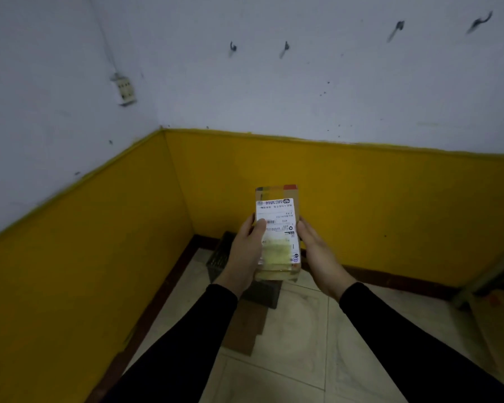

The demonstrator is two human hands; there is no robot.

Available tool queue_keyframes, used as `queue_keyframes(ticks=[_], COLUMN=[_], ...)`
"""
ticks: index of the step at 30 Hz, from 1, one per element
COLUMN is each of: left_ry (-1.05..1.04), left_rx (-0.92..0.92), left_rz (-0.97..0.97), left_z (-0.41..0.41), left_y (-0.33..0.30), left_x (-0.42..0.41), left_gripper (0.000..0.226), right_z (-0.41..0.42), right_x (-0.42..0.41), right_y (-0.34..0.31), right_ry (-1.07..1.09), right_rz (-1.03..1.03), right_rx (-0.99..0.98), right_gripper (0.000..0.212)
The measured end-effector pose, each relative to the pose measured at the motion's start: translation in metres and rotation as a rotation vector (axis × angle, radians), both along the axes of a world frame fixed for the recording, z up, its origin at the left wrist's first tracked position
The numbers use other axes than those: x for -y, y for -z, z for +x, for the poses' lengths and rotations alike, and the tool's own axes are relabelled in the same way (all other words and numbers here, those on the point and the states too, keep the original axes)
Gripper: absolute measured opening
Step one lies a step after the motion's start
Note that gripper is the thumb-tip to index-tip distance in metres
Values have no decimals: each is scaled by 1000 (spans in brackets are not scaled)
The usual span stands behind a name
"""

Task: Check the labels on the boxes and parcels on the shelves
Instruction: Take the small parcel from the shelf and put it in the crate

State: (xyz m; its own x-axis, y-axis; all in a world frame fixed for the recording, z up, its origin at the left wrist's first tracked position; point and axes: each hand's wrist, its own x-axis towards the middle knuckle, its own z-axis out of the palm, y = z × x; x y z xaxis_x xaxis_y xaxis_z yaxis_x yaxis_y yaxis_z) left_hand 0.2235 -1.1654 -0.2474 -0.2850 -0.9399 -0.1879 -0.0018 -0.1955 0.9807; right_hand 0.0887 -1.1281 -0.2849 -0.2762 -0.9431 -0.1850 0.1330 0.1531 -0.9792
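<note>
I hold a small brown cardboard parcel (277,231) in front of me at chest height, its long side pointing away. A white shipping label (277,213) with a barcode and printed text covers its top face and faces me. My left hand (246,254) grips the parcel's left edge, with the thumb lying on the label. On the right edge, my right hand (317,254) holds the parcel from the side and below. Both arms wear black sleeves. No shelves are in view.
A room corner with white upper walls and yellow lower walls lies ahead. A dark crate (239,269) stands on the tiled floor in the corner, with flat cardboard (245,330) beside it. A wall socket (125,90) hangs at the left. Part of a metal frame (489,274) shows at the right.
</note>
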Motion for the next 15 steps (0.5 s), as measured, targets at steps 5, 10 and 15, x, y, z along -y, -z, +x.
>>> queue_keyframes(ticks=[5,10,15], left_ry=[-2,49,115], left_rx=[10,20,78], left_rz=[-36,-45,-64], left_z=[48,65,55], left_y=[2,11,24], left_x=[52,99,141], left_gripper=[19,22,23], right_z=[50,71,62], right_x=[48,86,120], right_y=[2,7,17], right_ry=[4,36,96], right_rz=[0,-28,-17], right_rx=[-9,-37,-27], right_gripper=[65,64,67])
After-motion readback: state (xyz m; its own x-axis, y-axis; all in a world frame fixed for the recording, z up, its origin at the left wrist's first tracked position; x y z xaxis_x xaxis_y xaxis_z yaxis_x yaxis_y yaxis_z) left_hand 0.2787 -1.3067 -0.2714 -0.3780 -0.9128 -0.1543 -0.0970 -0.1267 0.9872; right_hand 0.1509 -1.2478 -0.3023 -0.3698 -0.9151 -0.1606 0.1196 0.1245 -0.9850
